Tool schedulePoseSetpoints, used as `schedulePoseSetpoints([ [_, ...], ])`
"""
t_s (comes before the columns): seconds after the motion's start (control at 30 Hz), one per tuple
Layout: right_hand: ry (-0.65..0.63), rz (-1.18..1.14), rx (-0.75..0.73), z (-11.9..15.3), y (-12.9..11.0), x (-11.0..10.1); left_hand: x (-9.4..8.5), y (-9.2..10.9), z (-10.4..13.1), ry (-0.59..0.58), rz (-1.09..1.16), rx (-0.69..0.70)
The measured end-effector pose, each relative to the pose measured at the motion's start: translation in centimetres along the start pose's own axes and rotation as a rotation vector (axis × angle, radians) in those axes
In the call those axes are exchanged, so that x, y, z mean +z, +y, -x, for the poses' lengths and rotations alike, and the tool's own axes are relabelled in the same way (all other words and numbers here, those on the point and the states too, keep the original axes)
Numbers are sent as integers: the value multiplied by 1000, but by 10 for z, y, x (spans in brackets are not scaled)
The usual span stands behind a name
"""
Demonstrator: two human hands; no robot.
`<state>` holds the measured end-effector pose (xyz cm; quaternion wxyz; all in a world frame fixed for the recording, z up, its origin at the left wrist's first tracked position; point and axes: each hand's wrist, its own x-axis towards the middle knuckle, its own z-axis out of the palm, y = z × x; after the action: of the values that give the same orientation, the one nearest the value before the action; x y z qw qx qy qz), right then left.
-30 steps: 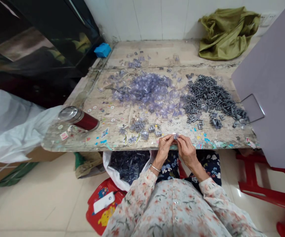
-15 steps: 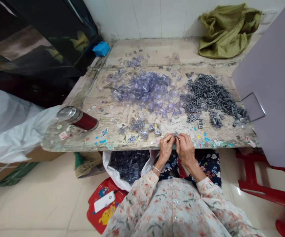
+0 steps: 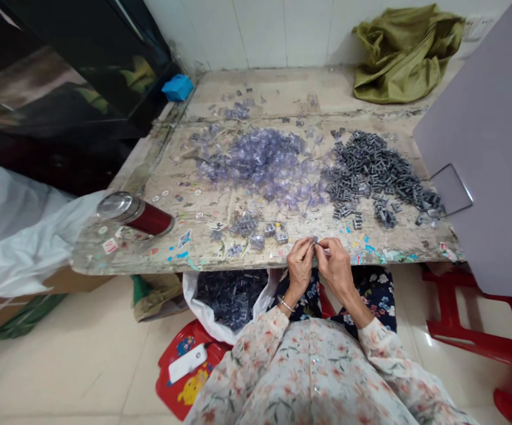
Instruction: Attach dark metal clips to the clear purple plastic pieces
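Note:
At the table's front edge my left hand (image 3: 299, 265) and my right hand (image 3: 335, 265) meet, fingertips pinched together. Between them is a small grey plastic part (image 3: 315, 239), mostly covered by the fingers. A few grey and clear pieces (image 3: 244, 224) lie to the left of my hands. Farther back spreads a heap of clear, purplish plastic pieces (image 3: 267, 156). On the right is a pile of dark grey plastic parts (image 3: 375, 165). Below the table edge, a white sack (image 3: 189, 298) holds many dark parts.
A red flask with a steel lid (image 3: 149, 215) stands at the table's left. An olive cloth bag (image 3: 404, 56) lies at the back right, a blue box (image 3: 178, 88) at the back left. A grey panel (image 3: 481, 141) bounds the right side. A red stool (image 3: 472, 330) stands below.
My fingers have shifted slightly around the small part, the right hand's fingers a little farther from the left. The view has moved slightly; the piles look the same.

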<state>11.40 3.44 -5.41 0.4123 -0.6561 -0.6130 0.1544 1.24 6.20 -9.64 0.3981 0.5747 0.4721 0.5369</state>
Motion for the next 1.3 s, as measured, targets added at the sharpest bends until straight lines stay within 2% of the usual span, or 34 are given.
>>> schedulePoseSetpoints([
  [0.2,-42,-122,152,-3,9,3,0,-3,1,-11,-28,45],
  [0.4,-107,-198,116,-4,22,5,0,1,1,-61,1,-7],
  [0.53,-198,-109,39,-9,22,-9,-4,8,-2,-127,60,-105],
  [0.67,-310,34,-83,-13,18,-24,-11,13,-9,-223,240,-275],
  [0.87,-402,59,-175,-12,11,-30,-19,17,-20,-363,459,-507],
  [0.93,-397,42,-183,-11,12,-29,-20,18,-22,-373,500,-534],
  [1.13,-311,-45,-178,-7,15,-22,-19,17,-19,-293,526,-534],
  [1.3,-284,-130,-159,-6,13,-22,-19,13,-17,-292,518,-527],
])
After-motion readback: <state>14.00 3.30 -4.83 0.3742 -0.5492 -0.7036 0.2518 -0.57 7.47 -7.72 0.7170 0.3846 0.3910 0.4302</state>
